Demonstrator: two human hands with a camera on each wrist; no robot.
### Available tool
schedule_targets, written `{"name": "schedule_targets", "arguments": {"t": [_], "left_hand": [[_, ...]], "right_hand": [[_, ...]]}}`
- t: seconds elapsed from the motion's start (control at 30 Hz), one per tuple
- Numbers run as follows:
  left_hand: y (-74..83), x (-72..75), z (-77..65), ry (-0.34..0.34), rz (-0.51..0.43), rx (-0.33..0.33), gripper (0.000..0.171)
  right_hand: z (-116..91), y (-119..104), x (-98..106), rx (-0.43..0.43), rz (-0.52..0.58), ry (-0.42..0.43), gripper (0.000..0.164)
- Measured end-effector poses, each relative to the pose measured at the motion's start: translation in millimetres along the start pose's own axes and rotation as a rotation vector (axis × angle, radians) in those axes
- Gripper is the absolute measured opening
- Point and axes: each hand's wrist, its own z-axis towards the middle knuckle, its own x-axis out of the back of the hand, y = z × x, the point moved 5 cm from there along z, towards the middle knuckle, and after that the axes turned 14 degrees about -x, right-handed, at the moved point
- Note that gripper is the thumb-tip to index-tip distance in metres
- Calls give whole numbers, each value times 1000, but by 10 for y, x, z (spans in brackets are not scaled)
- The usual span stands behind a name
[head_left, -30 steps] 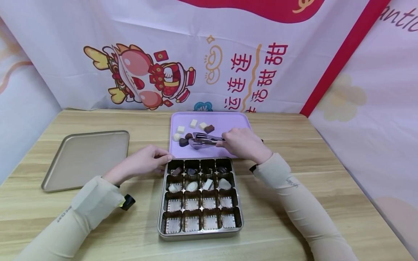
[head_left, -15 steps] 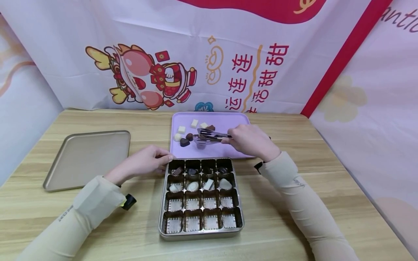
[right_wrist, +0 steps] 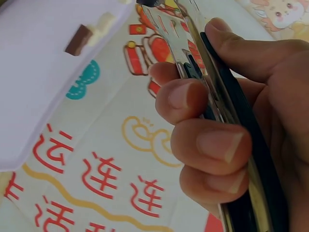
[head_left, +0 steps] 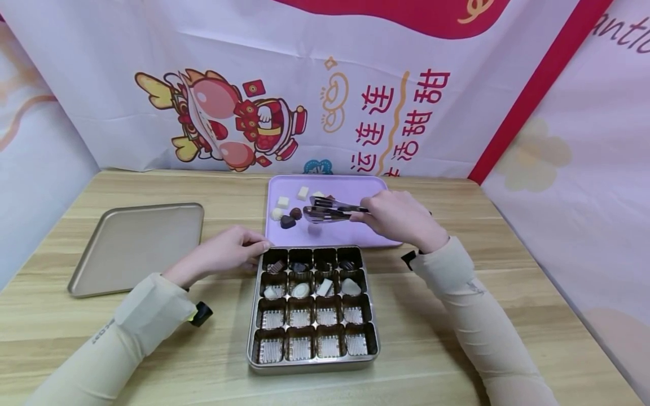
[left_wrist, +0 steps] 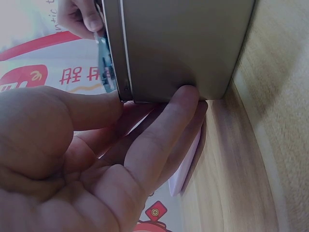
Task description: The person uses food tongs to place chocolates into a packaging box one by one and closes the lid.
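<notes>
My left hand holds the far left corner of a metal box; in the left wrist view its thumb lies at the rim and its fingers bend against the side walls. The box has a brown divided liner with dark chocolates in the far row and white ones in the second. My right hand grips slotted metal tongs, raised over a purple tray. A dark piece shows at the tong tips in the right wrist view, mostly cut off. White chocolates and a dark chocolate lie on the tray.
A shallow beige metal lid or tray lies on the wooden table at the left. Behind the table hangs a printed cloth, and a pale wall hanging closes off the right side.
My right hand has lifted the tongs from the tray and moved them a little to the right, away from the dark chocolates. My left hand has stayed on the box corner.
</notes>
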Motion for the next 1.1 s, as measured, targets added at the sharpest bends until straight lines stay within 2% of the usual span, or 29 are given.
{"name": "schedule_targets", "arguments": {"t": [0.23, 0.5, 0.6, 0.7, 0.87, 1.1], "left_hand": [[-14, -1, -3, 1, -9, 0, 27], [-17, -1, -11, -6, 2, -7, 26], [-24, 7, -10, -9, 21, -9, 26], [-25, 9, -6, -11, 26, -14, 26], [-16, 7, 3, -9, 6, -12, 24], [-1, 13, 1, -10, 18, -11, 25]], "right_hand": [[-160, -78, 228, 45, 13, 89, 42], [-381, -290, 424, 178, 51, 148, 40], [-451, -401, 457, 254, 90, 137, 34], [-501, -520, 457, 335, 130, 86, 31], [-583, -696, 433, 452, 147, 22, 32], [-671, -885, 371, 499, 83, -8, 37]]}}
